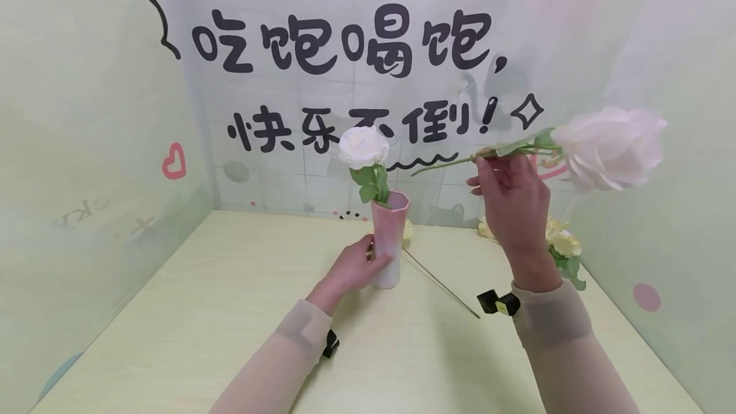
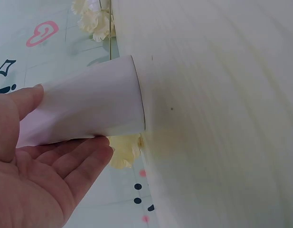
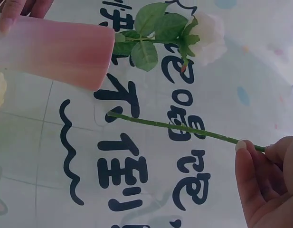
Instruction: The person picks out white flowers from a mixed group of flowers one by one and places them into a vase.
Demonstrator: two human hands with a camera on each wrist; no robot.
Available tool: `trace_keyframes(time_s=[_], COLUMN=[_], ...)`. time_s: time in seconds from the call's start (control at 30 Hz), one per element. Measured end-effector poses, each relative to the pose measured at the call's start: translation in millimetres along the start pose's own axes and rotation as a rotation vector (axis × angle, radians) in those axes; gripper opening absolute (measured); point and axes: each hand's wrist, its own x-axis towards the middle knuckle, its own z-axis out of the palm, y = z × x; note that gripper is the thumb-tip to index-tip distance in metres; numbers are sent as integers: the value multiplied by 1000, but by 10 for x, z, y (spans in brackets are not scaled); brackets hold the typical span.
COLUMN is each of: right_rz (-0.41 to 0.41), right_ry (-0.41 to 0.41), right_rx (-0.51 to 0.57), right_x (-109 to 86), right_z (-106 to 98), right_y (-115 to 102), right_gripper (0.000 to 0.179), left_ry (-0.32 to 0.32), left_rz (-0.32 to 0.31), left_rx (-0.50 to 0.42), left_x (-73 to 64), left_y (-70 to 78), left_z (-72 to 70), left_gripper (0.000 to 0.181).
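A pink-to-white vase [image 1: 392, 229] stands upright on the table, and my left hand [image 1: 352, 267] grips its lower part, thumb on one side and fingers on the other. From its mouth rises a white rose [image 1: 363, 147] with green leaves. My right hand [image 1: 514, 203] pinches a second, pale pink rose [image 1: 612, 149] by its stem, up in the air to the right of the vase. This rose lies nearly level, its bloom to the right. In the right wrist view the bare end of the green stem [image 3: 179, 127] points toward the vase mouth, apart from it.
Yellow flowers [image 1: 562, 241] lie at the back right of the table [image 1: 190, 324], partly behind my right arm. Another yellow bloom [image 1: 408, 230] shows behind the vase, and a thin stem [image 1: 441, 283] stretches toward the front right. Printed walls enclose the back and sides.
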Motion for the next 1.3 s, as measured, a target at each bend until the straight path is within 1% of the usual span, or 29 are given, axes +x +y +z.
trace_keyframes(time_s=[0.17,0.3,0.47,0.6,0.7,0.87,0.97,1.13,1.3], right_rz=[-38,-46,-44,-5,25,64,107,182,214], right_ry=[-3,-15,-66,-121,-165,-248,-306,-422,-547], right_rx=[7,38,63,52,20,-54,-111,-184,-281], right_x=[13,14,10,11,19,47,57,53,30], right_z=[35,81,165,252,324,461,542,634,663], right_y=[-62,-82,-56,-18,1,44,100,183,242], right_gripper=[16,15,16,17,17,18,20,28,37], left_ry=[6,8,6,-2,-5,0,-3,-4,-5], left_rz=[3,11,15,2,-3,8,6,8,26], left_rx=[-1,1,1,-8,-9,-5,-7,-18,-26], left_x=[-1,1,7,5,10,17,8,-3,-8], left_y=[-5,-6,-14,-16,-23,-36,-34,-26,-19], left_z=[6,10,6,4,8,12,8,6,-2], left_gripper=[63,63,64,65,66,66,66,65,64])
